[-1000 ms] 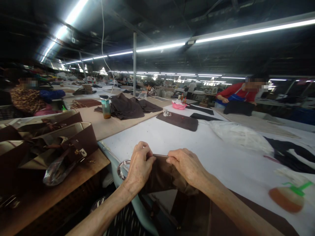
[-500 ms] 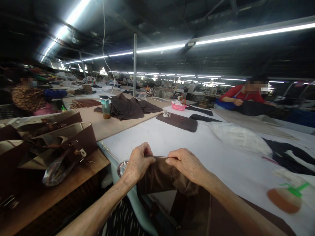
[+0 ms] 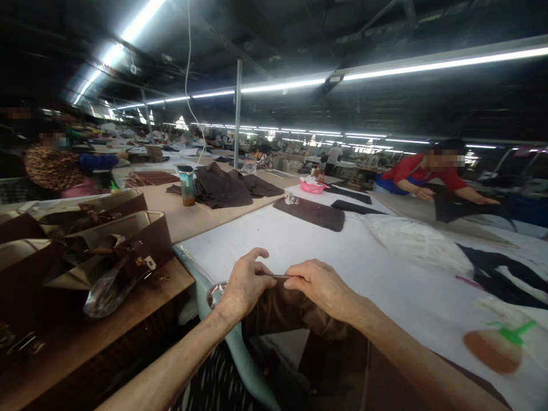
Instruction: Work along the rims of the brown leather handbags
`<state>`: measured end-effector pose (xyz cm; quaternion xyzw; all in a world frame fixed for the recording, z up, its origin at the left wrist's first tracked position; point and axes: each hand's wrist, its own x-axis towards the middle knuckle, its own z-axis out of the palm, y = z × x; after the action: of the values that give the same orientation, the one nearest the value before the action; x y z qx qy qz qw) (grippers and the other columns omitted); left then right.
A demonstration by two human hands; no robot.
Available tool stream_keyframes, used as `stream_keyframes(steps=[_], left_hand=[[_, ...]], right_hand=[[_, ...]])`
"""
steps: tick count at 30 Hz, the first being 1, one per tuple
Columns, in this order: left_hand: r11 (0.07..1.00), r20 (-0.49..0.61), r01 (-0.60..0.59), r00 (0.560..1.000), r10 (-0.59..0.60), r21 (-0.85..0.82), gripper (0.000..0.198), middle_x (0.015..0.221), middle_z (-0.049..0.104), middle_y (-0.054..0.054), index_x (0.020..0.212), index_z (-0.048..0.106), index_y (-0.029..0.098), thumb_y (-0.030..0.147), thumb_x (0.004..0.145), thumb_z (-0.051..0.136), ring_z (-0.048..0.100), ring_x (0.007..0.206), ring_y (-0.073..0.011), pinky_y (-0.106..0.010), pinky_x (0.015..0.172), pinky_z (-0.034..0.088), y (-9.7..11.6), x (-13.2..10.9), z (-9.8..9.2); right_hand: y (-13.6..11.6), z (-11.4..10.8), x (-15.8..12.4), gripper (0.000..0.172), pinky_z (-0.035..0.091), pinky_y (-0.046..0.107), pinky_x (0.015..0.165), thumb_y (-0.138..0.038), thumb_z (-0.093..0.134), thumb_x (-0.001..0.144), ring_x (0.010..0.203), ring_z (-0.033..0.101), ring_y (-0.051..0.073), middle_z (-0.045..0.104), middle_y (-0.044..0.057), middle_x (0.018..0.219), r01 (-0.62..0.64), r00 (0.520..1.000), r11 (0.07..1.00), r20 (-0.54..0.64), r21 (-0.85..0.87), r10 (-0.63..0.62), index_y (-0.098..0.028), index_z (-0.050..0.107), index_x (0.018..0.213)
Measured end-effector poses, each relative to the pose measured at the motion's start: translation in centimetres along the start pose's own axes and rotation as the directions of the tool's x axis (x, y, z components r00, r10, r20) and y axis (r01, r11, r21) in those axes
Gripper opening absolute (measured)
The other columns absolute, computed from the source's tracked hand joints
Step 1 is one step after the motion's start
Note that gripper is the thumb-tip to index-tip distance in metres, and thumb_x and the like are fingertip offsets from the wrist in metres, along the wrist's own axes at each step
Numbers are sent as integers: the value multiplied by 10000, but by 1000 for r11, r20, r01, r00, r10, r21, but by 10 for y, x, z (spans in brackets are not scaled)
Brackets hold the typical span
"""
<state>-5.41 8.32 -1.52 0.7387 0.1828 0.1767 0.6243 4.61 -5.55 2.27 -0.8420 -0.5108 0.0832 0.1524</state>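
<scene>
A dark brown handbag (image 3: 338,365) lies at the table's near edge, its shiny brown lining (image 3: 280,305) showing below my hands. My left hand (image 3: 246,282) pinches the bag's upper edge between thumb and finger, with the index finger raised. Close beside it on the right, my right hand (image 3: 319,285) grips the same edge, thumb underneath. A short stretch of the edge shows between the two thumbs. Behind my left wrist sits a plastic-wrapped handle (image 3: 214,294). The lower part of the bag is dark and partly hidden by my right forearm.
Several brown handbags (image 3: 141,242) stand on a wooden board (image 3: 171,285) to the left. A brown panel (image 3: 310,212), a pink basin (image 3: 312,185) and white plastic sheeting (image 3: 417,240) lie on the white table (image 3: 231,234). At right is a green-nozzled glue bottle (image 3: 492,348). A co-worker (image 3: 411,171) handles dark material.
My hands have come closer together along the bag's edge, and my left index finger has lifted. The co-worker at right has reached further out with the dark material.
</scene>
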Motion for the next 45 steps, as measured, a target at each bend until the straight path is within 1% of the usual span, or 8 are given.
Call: stream_keyframes(steps=[11, 16, 19, 23, 32, 37, 41, 45], left_hand=[[994, 33, -56, 998, 60, -93, 401, 648, 606, 24, 950, 502, 156, 102, 566, 603, 494, 586, -107, -211, 573, 364, -14, 1, -1], [986, 19, -24, 1000, 22, 166, 472, 885, 554, -11, 968, 593, 194, 205, 515, 723, 485, 783, -151, -234, 657, 378, -4, -10, -23], [980, -3, 22, 1000, -22, 197, 381, 845, 544, -4, 910, 620, 182, 209, 537, 690, 473, 711, -139, -234, 609, 380, -1, -17, -34], [993, 75, 99, 992, -103, 64, 270, 686, 519, 16, 838, 642, 151, 258, 590, 642, 467, 609, -123, -231, 550, 371, -5, -21, -38], [999, 64, -24, 998, 22, 30, 257, 733, 590, -22, 744, 686, 125, 347, 619, 654, 492, 704, -138, -243, 646, 364, -11, -9, -36], [998, 115, 46, 992, -42, -30, 248, 584, 479, 19, 681, 646, 113, 347, 602, 668, 377, 513, -86, -225, 484, 258, -15, -3, -37], [998, 146, -59, 987, 60, -15, 193, 663, 474, 15, 674, 644, 118, 309, 662, 626, 391, 536, -78, -227, 490, 263, -15, -5, -37], [992, 94, -127, 988, 126, 9, 148, 668, 487, 7, 642, 640, 120, 255, 686, 598, 435, 601, -96, -237, 569, 314, -17, -8, -35]], right_hand=[[-6, 3, 9, 180, 220, 236, 547, -244, 447, 780, 562, 343, 87, 378, -42, 552, 2, 997, 999, 71, 35, -4, -182, 434, 612], [-4, 5, 11, 187, 241, 236, 557, -266, 442, 782, 584, 364, 93, 407, -40, 570, -27, 998, 998, 61, 52, 24, -187, 446, 612], [-5, 5, 9, 193, 251, 234, 561, -271, 450, 774, 583, 363, 95, 397, -43, 562, -31, 998, 998, 55, 49, 29, -185, 426, 603], [-8, 4, 7, 202, 244, 237, 555, -259, 450, 770, 564, 341, 91, 374, -46, 551, -50, 997, 998, 56, 44, 48, -178, 396, 593], [-11, 7, 10, 206, 249, 236, 562, -253, 446, 774, 574, 354, 91, 376, -45, 553, -60, 997, 998, 51, 26, 59, -175, 384, 594], [-9, 8, 9, 206, 243, 234, 561, -249, 445, 775, 587, 360, 90, 372, -46, 564, -45, 998, 999, 49, 22, 44, -173, 371, 598], [-8, 8, 7, 214, 234, 227, 558, -247, 446, 781, 579, 347, 87, 363, -47, 559, -47, 997, 999, 54, 19, 46, -172, 364, 598], [-13, 9, 5, 212, 213, 230, 559, -232, 445, 818, 557, 314, 86, 359, -46, 548, 25, 1000, 997, 1, -71, -25, -177, 391, 621]])
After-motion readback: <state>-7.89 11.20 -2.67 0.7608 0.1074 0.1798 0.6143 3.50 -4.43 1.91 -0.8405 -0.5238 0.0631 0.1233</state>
